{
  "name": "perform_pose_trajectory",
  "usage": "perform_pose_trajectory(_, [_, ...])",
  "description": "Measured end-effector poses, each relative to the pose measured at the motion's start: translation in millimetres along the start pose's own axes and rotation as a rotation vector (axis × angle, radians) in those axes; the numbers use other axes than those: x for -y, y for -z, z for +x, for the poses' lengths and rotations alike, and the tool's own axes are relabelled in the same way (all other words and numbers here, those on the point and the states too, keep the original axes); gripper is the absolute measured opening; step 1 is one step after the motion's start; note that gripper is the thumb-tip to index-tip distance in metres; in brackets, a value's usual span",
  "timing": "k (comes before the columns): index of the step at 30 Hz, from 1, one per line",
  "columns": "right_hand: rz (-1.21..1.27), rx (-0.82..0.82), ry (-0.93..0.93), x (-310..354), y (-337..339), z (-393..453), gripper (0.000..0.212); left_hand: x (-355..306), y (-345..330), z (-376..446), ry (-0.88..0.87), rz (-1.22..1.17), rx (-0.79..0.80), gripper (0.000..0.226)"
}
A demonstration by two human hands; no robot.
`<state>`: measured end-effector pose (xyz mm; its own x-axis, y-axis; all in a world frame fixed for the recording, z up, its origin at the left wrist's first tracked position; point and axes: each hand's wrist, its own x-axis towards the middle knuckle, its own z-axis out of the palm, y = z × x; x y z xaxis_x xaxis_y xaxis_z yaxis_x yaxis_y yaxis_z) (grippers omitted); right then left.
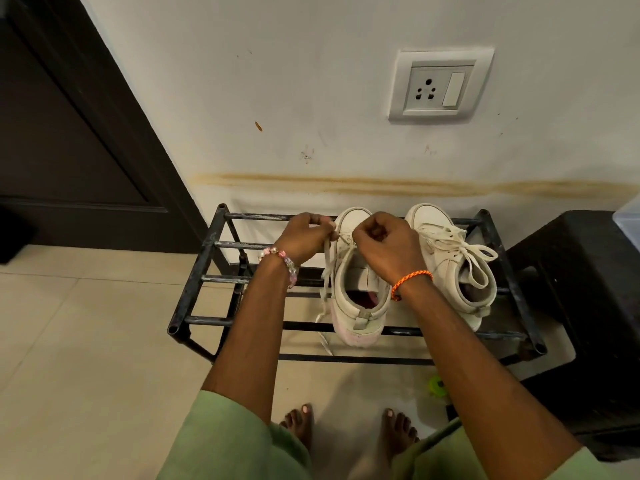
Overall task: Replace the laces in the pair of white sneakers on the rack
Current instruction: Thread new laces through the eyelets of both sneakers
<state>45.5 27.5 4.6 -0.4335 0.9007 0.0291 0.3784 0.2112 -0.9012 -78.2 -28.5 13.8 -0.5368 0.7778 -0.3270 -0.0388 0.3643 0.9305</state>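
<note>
A black metal shoe rack stands against the wall and carries the pair: the right sneaker, laced and tied in a bow, and beside it the left sneaker, which is being worked on. Its loose white lace trails down the outer side and hangs through the bars. The left hand pinches that lace near the toe-end eyelets; the right hand is curled over the same spot, apparently clamped on the other strand, though its fingers hide what they hold. The likely trouble: the sneaker sits unheld on open rails, so a sharp tug could tip it or drag it off, and the hanging end could snag on a bar.
</note>
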Motion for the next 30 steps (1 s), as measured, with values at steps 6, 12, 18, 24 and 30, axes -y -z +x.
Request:
perform_pose_trajectory(6, [0.318, 0.333, 0.1, 18.2, -0.3, -6.1, 0.026, -34.1, 9.2, -25.1, -0.171, -0.261, 0.147, 0.023])
perform_pose_trajectory(12, [0.795, 0.299, -0.011, 35.7, 28.6, 1.7, 0.031, -15.8, 13.2, -14.9, 0.007, -0.547, -0.254, 0.016])
perform_pose_trajectory(18, [0.776, 0.215, -0.045, 26.1, 53.1, 16.0, 0.021, 2.4, 15.9, -5.8, 0.122, 0.137, -0.511, 0.036])
perform_pose_trajectory(24, [0.534, 0.281, -0.049, 20.9, 44.6, 17.7, 0.02, -27.6, 2.0, -23.3, -0.364, 0.182, 0.199, 0.032])
perform_pose_trajectory(30, [0.413, 0.282, -0.133, 2.1, 49.8, 20.3, 0.022, -2.4, 16.1, -2.1, -0.299, 0.111, -0.404, 0.024])
